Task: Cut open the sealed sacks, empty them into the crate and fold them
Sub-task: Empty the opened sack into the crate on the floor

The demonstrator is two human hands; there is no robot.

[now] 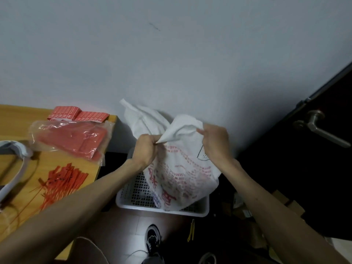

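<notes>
I see the left hand (145,149) and right hand (216,143) gripping the sack (182,172), which hides half the crate (137,207); ties (61,184) lie near the table's (13,119) right edge.

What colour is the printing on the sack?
Red on the white sack, with a small blue patch near the bottom; head view.

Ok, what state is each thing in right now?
sack: held up, hanging into the crate, top bunched.
left hand: grips the sack's top.
right hand: grips the sack's top.
crate: on the floor, under the sack.
clear bag: lying on the table, red pieces inside.
red ties: loose on the table.
yellow tool: lying on the floor.
</notes>
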